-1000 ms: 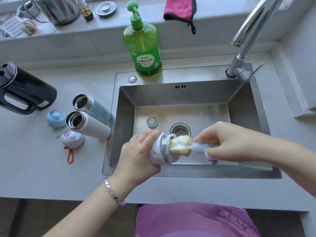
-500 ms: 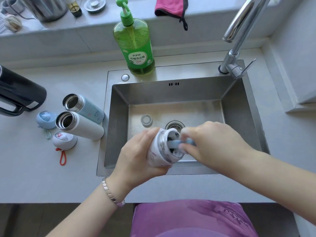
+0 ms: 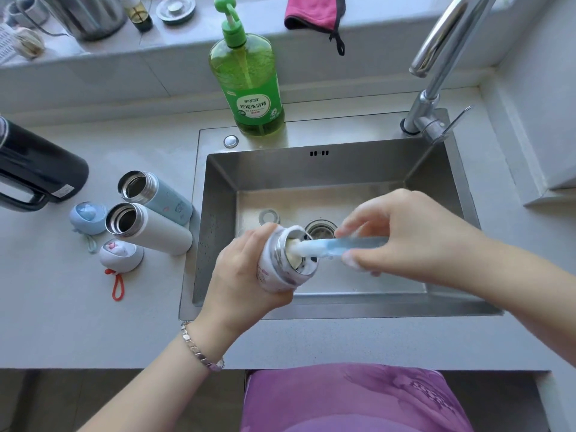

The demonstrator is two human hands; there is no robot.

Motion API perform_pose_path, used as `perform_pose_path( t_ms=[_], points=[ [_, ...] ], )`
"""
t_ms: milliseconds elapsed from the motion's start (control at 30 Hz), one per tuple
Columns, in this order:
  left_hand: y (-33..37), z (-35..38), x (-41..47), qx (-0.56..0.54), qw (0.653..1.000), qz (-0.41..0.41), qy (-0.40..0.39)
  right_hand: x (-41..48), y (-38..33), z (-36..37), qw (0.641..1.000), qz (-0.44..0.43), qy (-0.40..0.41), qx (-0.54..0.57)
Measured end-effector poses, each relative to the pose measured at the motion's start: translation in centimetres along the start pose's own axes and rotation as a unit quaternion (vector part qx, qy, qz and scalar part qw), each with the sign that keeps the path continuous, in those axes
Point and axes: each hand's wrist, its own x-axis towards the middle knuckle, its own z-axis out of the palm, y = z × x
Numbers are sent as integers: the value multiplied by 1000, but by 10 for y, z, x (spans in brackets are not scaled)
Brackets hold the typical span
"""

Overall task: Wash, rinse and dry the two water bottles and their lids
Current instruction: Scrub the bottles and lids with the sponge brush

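Early days imo. Left hand [image 3: 246, 275] has its fingers wrapped round a pink-print bottle [image 3: 274, 269], tilted over the sink [image 3: 311, 169]. Right hand [image 3: 405, 232] fingers grip a sponge brush [image 3: 339, 246], foam head just inside the steel mouth, suds on rim & fingertips. So it's mid-scrub on this one. Blue bottle [image 3: 165, 198] + white bottle [image 3: 156, 232] lie open on the table [image 3: 78, 322] left of the sink, blue lid [image 3: 88, 216] & white lid [image 3: 120, 255] beside them. They look dry, prob unwashed. Rinse & dry all left.
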Motion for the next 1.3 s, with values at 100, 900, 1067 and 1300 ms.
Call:
perform_pose_path(
  t_ms=[100,900,1067,1300],
  points=[
    [-4,3,-5,3,1000,-19,-11,-5,6,-2,953,-6,1,302],
    [-3,1,-6,-38,998,-30,-32,-17,26,26,978,-127,20,162],
    [6,13,-12,-87,993,-42,-70,-3,13,26,958,-133,76,245],
    [3,11,-15,-101,992,-52,-51,-5,9,32,970,-100,105,198]
  ],
)
